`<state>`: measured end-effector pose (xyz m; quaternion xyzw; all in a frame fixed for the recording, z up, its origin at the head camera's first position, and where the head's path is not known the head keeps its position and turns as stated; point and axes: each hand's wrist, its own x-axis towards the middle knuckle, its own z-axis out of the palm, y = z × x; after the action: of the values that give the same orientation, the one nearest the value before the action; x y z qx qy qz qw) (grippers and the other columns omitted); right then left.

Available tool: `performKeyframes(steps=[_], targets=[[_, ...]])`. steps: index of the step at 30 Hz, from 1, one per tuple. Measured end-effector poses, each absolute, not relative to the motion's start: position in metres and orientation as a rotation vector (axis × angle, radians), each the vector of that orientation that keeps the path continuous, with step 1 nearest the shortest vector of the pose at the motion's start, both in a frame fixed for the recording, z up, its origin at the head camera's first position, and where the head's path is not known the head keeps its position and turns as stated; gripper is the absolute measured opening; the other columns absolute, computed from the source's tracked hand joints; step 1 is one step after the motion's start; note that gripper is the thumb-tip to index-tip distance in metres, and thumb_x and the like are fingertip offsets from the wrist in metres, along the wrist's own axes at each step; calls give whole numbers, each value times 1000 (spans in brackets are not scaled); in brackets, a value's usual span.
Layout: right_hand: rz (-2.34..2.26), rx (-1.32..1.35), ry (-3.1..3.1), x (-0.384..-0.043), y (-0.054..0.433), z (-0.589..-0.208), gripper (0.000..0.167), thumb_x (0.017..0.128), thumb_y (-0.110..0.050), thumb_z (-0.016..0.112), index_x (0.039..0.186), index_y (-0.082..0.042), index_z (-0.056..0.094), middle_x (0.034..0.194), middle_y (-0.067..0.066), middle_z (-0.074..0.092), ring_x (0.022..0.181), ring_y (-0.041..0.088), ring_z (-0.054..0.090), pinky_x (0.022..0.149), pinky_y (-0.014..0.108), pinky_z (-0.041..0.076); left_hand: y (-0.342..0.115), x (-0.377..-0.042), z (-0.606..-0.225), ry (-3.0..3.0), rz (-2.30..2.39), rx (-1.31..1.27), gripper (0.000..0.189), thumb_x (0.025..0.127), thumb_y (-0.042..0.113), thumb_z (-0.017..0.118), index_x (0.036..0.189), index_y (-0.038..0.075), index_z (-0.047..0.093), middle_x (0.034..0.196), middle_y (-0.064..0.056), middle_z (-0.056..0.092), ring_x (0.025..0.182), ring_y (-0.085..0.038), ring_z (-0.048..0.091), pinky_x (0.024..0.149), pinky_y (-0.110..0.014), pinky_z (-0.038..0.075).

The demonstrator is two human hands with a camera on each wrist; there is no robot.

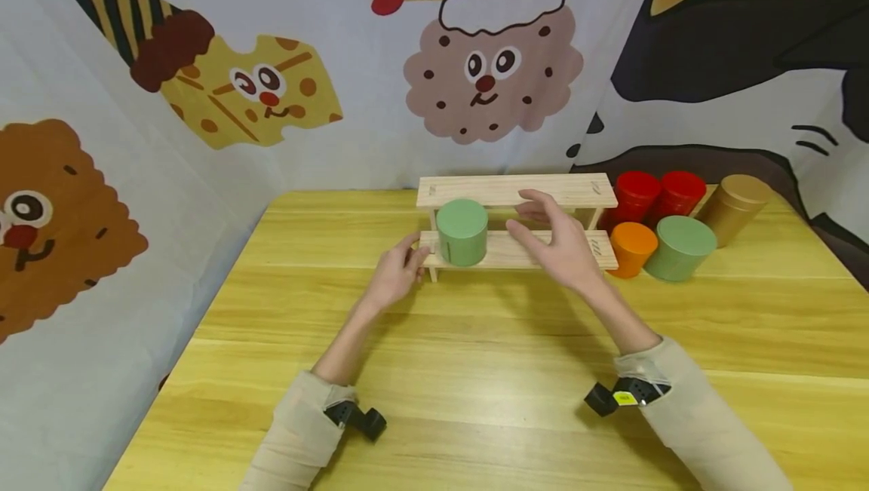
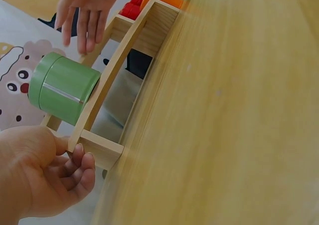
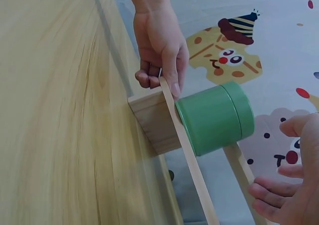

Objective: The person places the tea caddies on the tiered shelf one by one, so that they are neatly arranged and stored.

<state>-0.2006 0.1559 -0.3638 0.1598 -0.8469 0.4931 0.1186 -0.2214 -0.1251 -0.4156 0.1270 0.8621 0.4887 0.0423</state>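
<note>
A two-tier wooden shelf (image 1: 516, 250) stands at the back of the table. On the left part of its lower tier sits a green lidded canister (image 1: 462, 233), upright, also seen side-on in the left wrist view. My left hand (image 1: 395, 272) pinches the left end of that lower tier, thumb on top and fingers curled beneath, as the right wrist view shows. To the right of the canister, my right hand (image 1: 560, 246) hovers over the shelf with its fingers spread and holds nothing. A gap shows between its fingertips and the canister.
Right of the shelf stand two red canisters (image 1: 637, 195), a tall gold canister (image 1: 735, 208), a small orange canister (image 1: 633, 250) and a second green canister (image 1: 681, 248). A cloth with cartoon figures (image 1: 366, 99) hangs behind the wooden table (image 1: 475, 400).
</note>
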Motion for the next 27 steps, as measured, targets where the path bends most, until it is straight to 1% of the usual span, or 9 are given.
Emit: performKeyframes(steps=[6, 13, 20, 22, 25, 27], targets=[[1398, 453, -2454, -199, 167, -364, 53, 100, -28, 67, 144, -4, 49, 129, 21, 63, 119, 36, 59, 107, 53, 42, -126, -222, -416, 2646, 1485, 387, 54, 110, 23, 48, 153, -6, 34, 83, -15, 63, 72, -28, 64, 55, -22, 45], [1362, 431, -2452, -196, 183, -363, 51, 99, -25, 68, 143, -4, 51, 127, 21, 63, 116, 39, 60, 105, 55, 42, -126, -222, -416, 2647, 1493, 395, 54, 110, 22, 48, 153, -7, 34, 82, -15, 63, 71, -28, 63, 54, -22, 44], [1320, 389, -2450, -194, 198, -361, 49, 100, -25, 67, 141, -2, 53, 125, 20, 64, 115, 36, 60, 103, 53, 44, -126, -221, -414, 2638, 1494, 403, 54, 110, 23, 48, 153, -8, 33, 80, -13, 63, 70, -27, 62, 53, -22, 43], [1316, 370, -2450, -193, 203, -359, 49, 100, -25, 66, 141, -3, 53, 125, 19, 64, 115, 34, 60, 101, 47, 44, -125, -221, -414, 2636, 1496, 404, 54, 110, 23, 47, 153, -8, 33, 80, -14, 63, 69, -27, 61, 53, -22, 42], [1304, 330, -2443, -192, 211, -358, 47, 99, -26, 66, 140, -5, 55, 125, 16, 65, 115, 31, 60, 94, 34, 43, -125, -221, -414, 2628, 1501, 401, 55, 110, 22, 48, 153, -8, 33, 81, -15, 63, 69, -27, 61, 52, -22, 42], [1293, 310, -2434, -191, 217, -357, 46, 99, -26, 66, 140, -6, 55, 124, 15, 65, 114, 29, 60, 92, 25, 42, -126, -221, -414, 2624, 1504, 396, 55, 110, 22, 48, 153, -8, 32, 81, -15, 63, 69, -27, 61, 52, -22, 42]])
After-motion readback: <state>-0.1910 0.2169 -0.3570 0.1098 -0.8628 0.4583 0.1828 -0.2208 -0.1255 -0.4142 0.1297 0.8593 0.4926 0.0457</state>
